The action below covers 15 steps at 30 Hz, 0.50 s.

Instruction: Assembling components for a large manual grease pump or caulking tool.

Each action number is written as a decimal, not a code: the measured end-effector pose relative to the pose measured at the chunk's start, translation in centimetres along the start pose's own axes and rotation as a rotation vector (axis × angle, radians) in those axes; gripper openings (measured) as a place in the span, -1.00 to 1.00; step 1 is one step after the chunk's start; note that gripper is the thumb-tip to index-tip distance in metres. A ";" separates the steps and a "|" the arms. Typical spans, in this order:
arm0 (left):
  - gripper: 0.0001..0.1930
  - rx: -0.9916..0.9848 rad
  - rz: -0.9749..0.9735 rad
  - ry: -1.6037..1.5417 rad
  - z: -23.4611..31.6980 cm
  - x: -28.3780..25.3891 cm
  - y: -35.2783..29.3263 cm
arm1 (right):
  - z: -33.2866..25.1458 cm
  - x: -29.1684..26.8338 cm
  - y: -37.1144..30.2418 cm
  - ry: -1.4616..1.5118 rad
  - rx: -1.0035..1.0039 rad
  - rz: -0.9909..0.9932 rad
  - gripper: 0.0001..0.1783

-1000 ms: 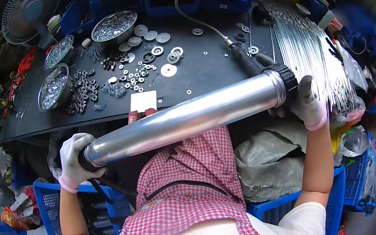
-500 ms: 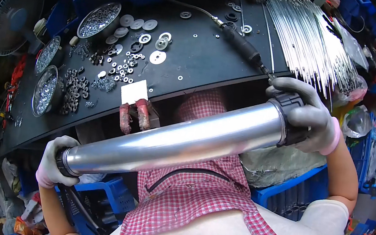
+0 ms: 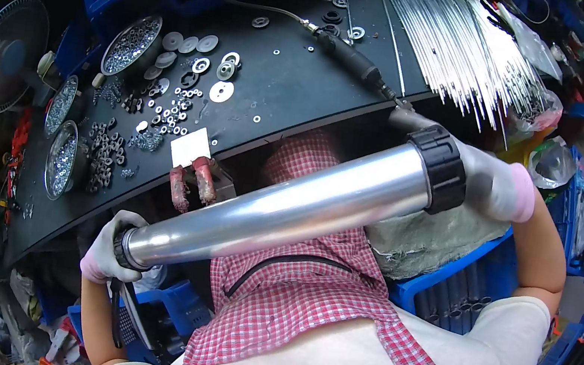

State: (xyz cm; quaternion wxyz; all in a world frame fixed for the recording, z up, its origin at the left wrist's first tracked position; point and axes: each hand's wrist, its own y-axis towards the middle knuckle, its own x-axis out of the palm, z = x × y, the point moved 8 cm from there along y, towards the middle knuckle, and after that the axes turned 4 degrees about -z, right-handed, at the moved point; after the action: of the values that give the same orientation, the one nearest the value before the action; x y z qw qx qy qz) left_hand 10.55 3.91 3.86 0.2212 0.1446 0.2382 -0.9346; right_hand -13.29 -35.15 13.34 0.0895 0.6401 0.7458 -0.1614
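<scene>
A shiny metal tube [image 3: 288, 208] slants across my lap, its right end higher. My left hand [image 3: 113, 245], in a white glove, is wrapped round the black collar [image 3: 125, 248] at its left end. A ribbed black cap [image 3: 445, 169] covers the right end. Behind and beside this cap is my gloved right hand [image 3: 495, 184], smeared by motion. One blurred finger stretches left above the cap, near the tip of a black power screwdriver [image 3: 352, 59] lying on the bench. The rest of the right fingers, and any contact with the cap, are hidden.
The dark bench [image 3: 288, 106] carries washers [image 3: 222, 91], nuts [image 3: 107, 146], bowls of small parts [image 3: 131, 45] and many thin metal rods [image 3: 456, 45]. Two red-wrapped prongs [image 3: 203, 178] jut from its edge. A fan [image 3: 10, 56] stands left; a blue crate [image 3: 443, 281] sits by my right side.
The tube's left end has shifted right with my left hand. My right hand's fingers have come off the front of the cap, leaving it in plain sight. The whole view has shifted slightly.
</scene>
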 end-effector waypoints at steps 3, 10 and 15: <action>-0.06 0.023 0.007 -0.017 0.4 0.1 0.5 | -2.2 0.1 -0.4 -0.120 -0.575 0.166 0.08; 0.00 0.232 0.041 0.199 2.5 -1.3 -1.3 | -1.9 1.1 0.8 -0.898 -0.592 0.134 -0.17; -0.07 0.362 0.023 0.381 4.4 -1.3 -1.2 | 7.4 3.3 1.9 0.662 0.233 0.222 -0.01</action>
State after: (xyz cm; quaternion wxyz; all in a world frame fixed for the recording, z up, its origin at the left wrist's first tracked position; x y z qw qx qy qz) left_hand 10.34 3.05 8.50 0.1534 0.3577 0.1030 -0.9153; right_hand -12.51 -34.50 5.10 -0.2133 0.7405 0.6370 -0.0189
